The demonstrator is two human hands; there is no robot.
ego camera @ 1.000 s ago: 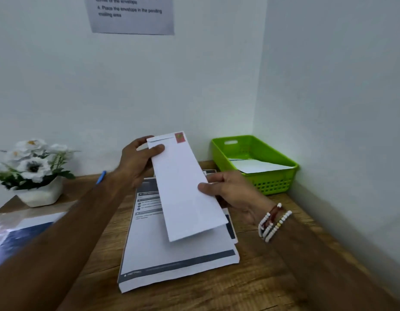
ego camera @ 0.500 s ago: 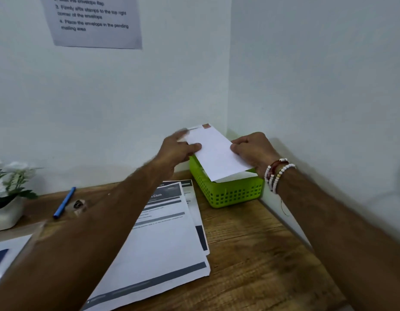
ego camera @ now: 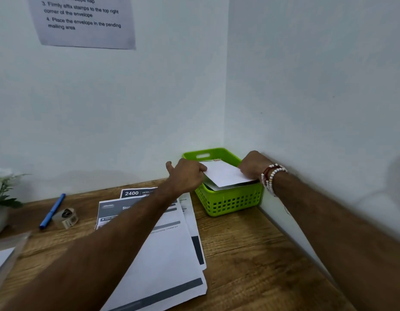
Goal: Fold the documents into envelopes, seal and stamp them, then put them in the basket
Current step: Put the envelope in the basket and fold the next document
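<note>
1. White walls meet in a corner above the wooden counter [ego camera: 250,250], and I see a printed notice [ego camera: 82,21] taped high on the wall, above my left hand.
2. My left hand [ego camera: 186,176] pinches the near-left edge of the white envelope [ego camera: 223,173], fingers closed on it.
3. My right hand [ego camera: 253,166], with bead bracelets [ego camera: 272,178] at the wrist, grips the envelope's right edge.
4. Between both hands the envelope lies tilted across the top of the green basket [ego camera: 228,200], resting over other paper inside it.
5. Under my left forearm lies a stack of printed documents [ego camera: 170,254].
6. Further left of that hand lie a blue pen [ego camera: 52,211] and a tape roll [ego camera: 66,217], touching each other.
</note>
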